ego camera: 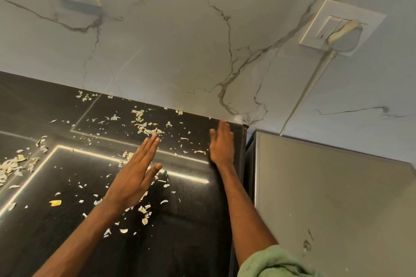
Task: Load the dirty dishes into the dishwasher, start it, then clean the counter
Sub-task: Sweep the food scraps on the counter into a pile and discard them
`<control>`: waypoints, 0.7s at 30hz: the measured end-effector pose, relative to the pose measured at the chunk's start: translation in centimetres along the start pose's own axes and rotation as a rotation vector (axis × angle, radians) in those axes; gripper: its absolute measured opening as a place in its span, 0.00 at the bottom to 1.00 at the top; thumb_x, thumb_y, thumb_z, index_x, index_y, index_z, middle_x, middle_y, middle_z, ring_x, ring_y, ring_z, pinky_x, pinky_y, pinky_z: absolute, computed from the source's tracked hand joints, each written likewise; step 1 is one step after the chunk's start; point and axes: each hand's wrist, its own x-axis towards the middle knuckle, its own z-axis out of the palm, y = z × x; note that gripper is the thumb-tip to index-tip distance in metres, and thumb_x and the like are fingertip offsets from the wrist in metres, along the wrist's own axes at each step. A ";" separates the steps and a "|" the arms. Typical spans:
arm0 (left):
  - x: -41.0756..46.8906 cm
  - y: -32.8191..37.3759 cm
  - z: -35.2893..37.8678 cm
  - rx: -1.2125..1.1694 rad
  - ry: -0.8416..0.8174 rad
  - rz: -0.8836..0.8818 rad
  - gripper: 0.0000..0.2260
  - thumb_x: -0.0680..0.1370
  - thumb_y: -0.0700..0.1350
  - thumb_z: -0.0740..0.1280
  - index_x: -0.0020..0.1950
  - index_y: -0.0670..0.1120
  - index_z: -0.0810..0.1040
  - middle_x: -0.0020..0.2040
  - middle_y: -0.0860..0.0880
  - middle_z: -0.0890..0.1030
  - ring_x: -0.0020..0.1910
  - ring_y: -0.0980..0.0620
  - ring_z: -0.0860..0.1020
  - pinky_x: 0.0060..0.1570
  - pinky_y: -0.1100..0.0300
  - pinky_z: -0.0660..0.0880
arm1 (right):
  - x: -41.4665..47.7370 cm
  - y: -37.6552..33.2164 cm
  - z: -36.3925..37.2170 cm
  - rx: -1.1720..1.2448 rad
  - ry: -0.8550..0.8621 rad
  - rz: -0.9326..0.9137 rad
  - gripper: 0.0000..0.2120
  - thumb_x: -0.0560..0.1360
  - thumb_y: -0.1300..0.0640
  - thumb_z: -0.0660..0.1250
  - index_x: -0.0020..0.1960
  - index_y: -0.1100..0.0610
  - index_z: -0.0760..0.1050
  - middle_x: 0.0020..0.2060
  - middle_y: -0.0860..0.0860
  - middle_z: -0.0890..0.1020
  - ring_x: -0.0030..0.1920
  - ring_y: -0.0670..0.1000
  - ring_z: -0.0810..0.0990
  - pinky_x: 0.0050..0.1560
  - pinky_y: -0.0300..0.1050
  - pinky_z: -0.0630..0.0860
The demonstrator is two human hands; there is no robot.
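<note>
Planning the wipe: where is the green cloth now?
Head view, bottom right: the soft green cloth drapes over the right arm, beside the grey metal appliance top.

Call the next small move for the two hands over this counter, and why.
Probably sweep the right hand leftward across the counter toward the left hand, herding the peel scraps together. Both hands are flat and open, the right hand sits at the counter's right edge by the wall, and scraps lie scattered between and beyond them.

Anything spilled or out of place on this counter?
Yes: pale peel scraps are scattered across the black counter, thickest at its left edge, plus one yellow bit. The left hand and right hand reach over them, fingers straight.
</note>
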 end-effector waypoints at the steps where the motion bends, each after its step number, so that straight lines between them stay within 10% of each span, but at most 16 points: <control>1: -0.2 -0.2 -0.2 -0.003 0.011 -0.016 0.31 0.79 0.68 0.44 0.80 0.57 0.45 0.78 0.67 0.41 0.78 0.65 0.42 0.74 0.58 0.46 | 0.4 0.8 -0.5 -0.063 0.048 0.103 0.33 0.83 0.39 0.47 0.81 0.58 0.49 0.80 0.55 0.53 0.80 0.53 0.51 0.79 0.52 0.47; 13: -1.2 -1.7 -0.5 0.009 -0.001 -0.119 0.34 0.77 0.72 0.42 0.80 0.59 0.45 0.76 0.70 0.39 0.76 0.68 0.40 0.73 0.57 0.51 | 2.4 -2.0 2.9 -0.248 -0.369 -0.361 0.33 0.84 0.39 0.46 0.81 0.58 0.47 0.80 0.53 0.51 0.80 0.51 0.47 0.79 0.48 0.43; 21: -1.3 -2.6 -0.7 -0.009 0.005 -0.151 0.36 0.76 0.74 0.41 0.80 0.59 0.45 0.77 0.68 0.40 0.76 0.67 0.40 0.73 0.57 0.49 | 4.2 1.8 1.1 -0.285 0.231 0.019 0.24 0.84 0.45 0.53 0.69 0.61 0.71 0.66 0.58 0.75 0.70 0.57 0.70 0.78 0.59 0.54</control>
